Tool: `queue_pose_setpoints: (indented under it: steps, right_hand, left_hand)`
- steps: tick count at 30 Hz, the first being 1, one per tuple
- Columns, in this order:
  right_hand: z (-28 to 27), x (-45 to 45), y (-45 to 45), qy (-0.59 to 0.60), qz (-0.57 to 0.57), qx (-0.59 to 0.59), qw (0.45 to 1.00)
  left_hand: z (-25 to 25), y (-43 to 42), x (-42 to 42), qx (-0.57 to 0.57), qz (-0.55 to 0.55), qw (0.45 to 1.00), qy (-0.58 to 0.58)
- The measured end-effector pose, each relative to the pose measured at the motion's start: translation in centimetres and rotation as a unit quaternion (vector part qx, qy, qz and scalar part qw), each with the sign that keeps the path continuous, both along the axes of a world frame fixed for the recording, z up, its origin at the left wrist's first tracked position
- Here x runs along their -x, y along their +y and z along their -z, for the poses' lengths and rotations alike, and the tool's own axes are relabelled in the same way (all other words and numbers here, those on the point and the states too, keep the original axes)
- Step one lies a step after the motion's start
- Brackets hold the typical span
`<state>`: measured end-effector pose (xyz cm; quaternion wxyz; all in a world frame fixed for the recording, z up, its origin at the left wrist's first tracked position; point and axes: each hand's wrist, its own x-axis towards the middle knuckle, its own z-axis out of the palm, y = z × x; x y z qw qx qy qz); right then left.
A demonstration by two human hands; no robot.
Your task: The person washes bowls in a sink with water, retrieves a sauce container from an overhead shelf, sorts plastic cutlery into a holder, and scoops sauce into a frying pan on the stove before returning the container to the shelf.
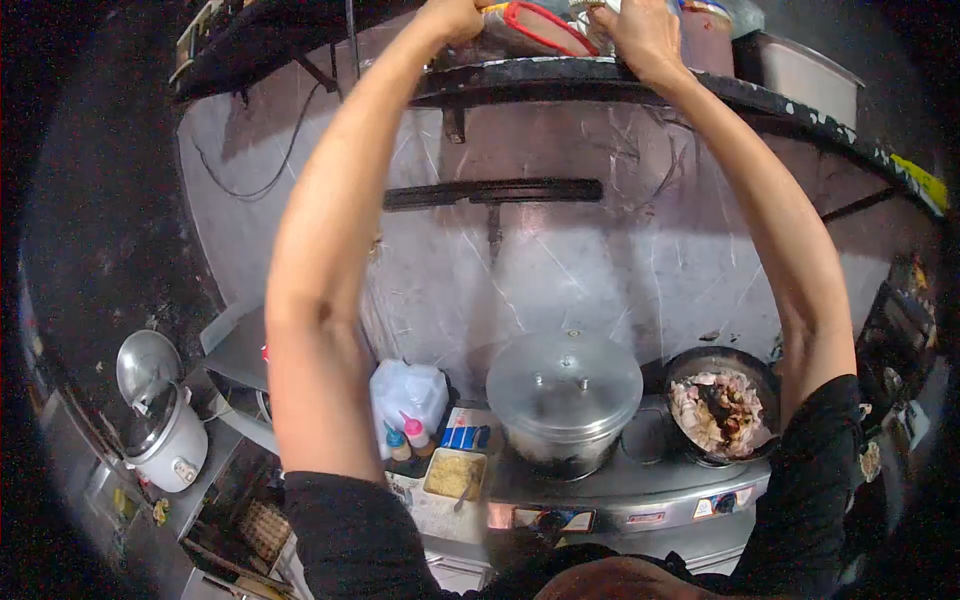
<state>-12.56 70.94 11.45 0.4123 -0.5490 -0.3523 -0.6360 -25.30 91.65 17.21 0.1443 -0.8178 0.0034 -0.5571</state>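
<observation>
With both grips too cut off to read, the left hand [455, 20] and right hand [645, 40] risked nudging the flat red-rimmed packet [545, 30] off the black shelf's [520, 84] front edge.

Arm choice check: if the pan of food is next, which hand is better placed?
Right, I'd judge. The right hand is up at the shelf, but the pan sits below on its side. The left hand is farther across, with the lidded pot between its arm and the pan.
</observation>
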Motion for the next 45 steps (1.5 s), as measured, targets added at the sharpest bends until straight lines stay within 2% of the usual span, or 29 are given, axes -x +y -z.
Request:
queue_pose_setpoints:
  steps: [1, 4, 7, 10, 11, 12, 14, 16, 17, 21, 24, 26, 27, 30, 31, 34, 35, 36, 39, 42, 43, 44, 45]
  right_hand:
    - [0.0, 0.0, 0.1, 0.003, -0.002, -0.002, 1.000]
    - [0.0, 0.4, 0.0, 0.022, -0.015, -0.007, 1.000]
    - [0.1, 0.5, 0.1, 0.031, -0.033, -0.012, 0.999]
    - [0.4, 0.4, -0.1, 0.008, -0.024, -0.024, 0.999]
    - [0.4, 0.2, 0.0, -0.002, -0.014, -0.028, 1.000]
    - [0.4, 0.1, 0.0, -0.012, -0.003, -0.034, 0.999]
    - [0.0, -0.5, 0.4, -0.001, 0.004, -0.042, 0.999]
    - [0.1, -0.6, 0.4, -0.002, 0.011, -0.037, 0.999]
    - [0.2, -0.6, 0.3, -0.008, 0.015, -0.031, 0.999]
    - [0.5, -0.1, 0.3, -0.027, 0.034, -0.024, 0.999]
    - [0.8, 1.0, -0.3, -0.042, 0.035, 0.028, 0.998]
    - [0.7, 1.2, -0.2, -0.038, 0.029, 0.062, 0.997]
    - [0.6, 0.9, 0.1, -0.028, 0.023, 0.071, 0.997]
    - [0.5, 0.5, 0.1, -0.015, 0.031, 0.093, 0.995]
    - [0.6, 1.1, -0.1, -0.019, 0.045, 0.101, 0.994]
    - [-0.1, 0.4, 0.0, -0.061, 0.029, 0.180, 0.981]
    - [-0.6, -0.6, 0.3, -0.079, 0.012, 0.217, 0.973]
    - [-1.2, -1.5, 0.8, -0.072, 0.012, 0.235, 0.969]
    - [-2.6, -3.2, 1.2, -0.018, -0.019, 0.320, 0.947]
    - [-1.8, -2.2, -2.4, 0.113, -0.247, 0.338, 0.901]
    - [-1.1, -1.0, -4.2, 0.134, -0.265, 0.277, 0.914]
    - [-1.6, -1.8, -4.8, 0.111, -0.179, 0.184, 0.960]
    - [-2.5, -2.8, -5.3, 0.086, -0.090, 0.087, 0.988]
  left_hand:
    - [1.0, -3.2, 1.9, 0.168, 0.065, 0.981, 0.076]
    - [1.6, -8.7, 5.7, 0.344, 0.155, 0.902, 0.211]
    - [2.6, -9.7, 4.9, 0.221, 0.162, 0.935, 0.224]
    - [0.8, -7.6, 2.8, 0.085, -0.010, 0.992, 0.096]
    - [0.6, -7.8, 2.9, 0.151, 0.007, 0.988, 0.040]
    - [0.5, -7.7, 3.3, 0.224, 0.087, 0.971, -0.013]
    - [-2.2, -2.8, 1.7, 0.115, 0.074, 0.977, -0.164]
    - [-3.7, 0.4, 0.6, 0.159, 0.124, 0.937, -0.286]
    - [-4.3, 0.9, 1.1, 0.195, 0.095, 0.942, -0.255]
    - [-3.4, 0.6, 1.1, 0.151, 0.166, 0.896, -0.384]
    - [-2.7, 0.3, 1.5, 0.128, 0.291, 0.886, -0.337]
    - [-2.6, 0.7, 1.6, 0.155, 0.158, 0.955, -0.195]
    - [-1.5, 0.8, 1.5, 0.175, 0.075, 0.978, -0.081]
    - [-0.3, 4.4, -1.0, -0.007, -0.056, 0.998, -0.006]
    - [2.7, -1.4, 1.1, -0.006, -0.160, 0.985, -0.063]
    - [1.0, 1.3, -0.9, 0.016, -0.056, 0.997, 0.056]
    - [1.9, -1.6, 0.7, 0.098, 0.045, 0.985, 0.136]
    - [2.1, -2.2, 0.6, 0.152, 0.064, 0.977, 0.135]
    - [3.3, -4.9, 0.7, 0.124, 0.041, 0.988, 0.085]
    - [4.9, -6.9, 0.7, 0.113, 0.029, 0.993, 0.009]
    - [5.5, -7.5, 0.7, 0.086, 0.014, 0.995, -0.037]
    - [5.9, -7.8, 0.4, 0.061, -0.003, 0.995, -0.084]
    - [5.5, -7.0, 0.0, 0.055, 0.042, 0.995, -0.066]
